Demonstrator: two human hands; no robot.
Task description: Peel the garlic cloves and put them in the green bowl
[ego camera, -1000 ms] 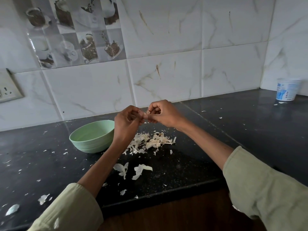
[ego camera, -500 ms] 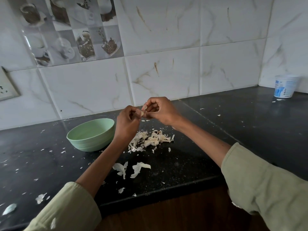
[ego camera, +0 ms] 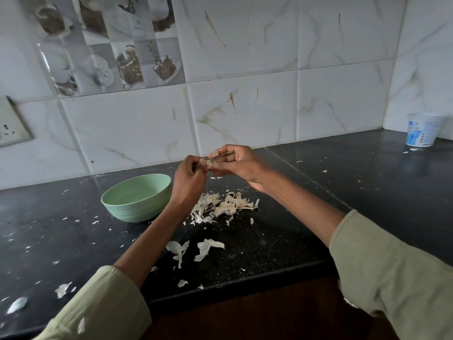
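Observation:
Both hands meet in the air above the black counter, a little right of the green bowl (ego camera: 137, 197). My left hand (ego camera: 188, 180) and my right hand (ego camera: 239, 163) pinch one small pale garlic clove (ego camera: 209, 163) between their fingertips. A thin flake of skin (ego camera: 215, 153) sticks up at my right fingertips. The bowl sits upright on the counter; its visible inside looks bare, and my left wrist hides part of its right rim. A heap of garlic skins (ego camera: 224, 206) lies on the counter right below the hands.
Larger loose skins (ego camera: 208, 247) and small flakes are scattered over the black counter (ego camera: 282, 241), down to its front edge. A white plastic tub (ego camera: 422, 130) stands in the far right corner. Tiled wall runs behind; a switch plate (ego camera: 12, 123) is on the left.
The hands stay together at the clove, fingers shifting slightly; a flake of skin now stands up at my right fingertips. The camera has tilted a little, so everything sits lower in view.

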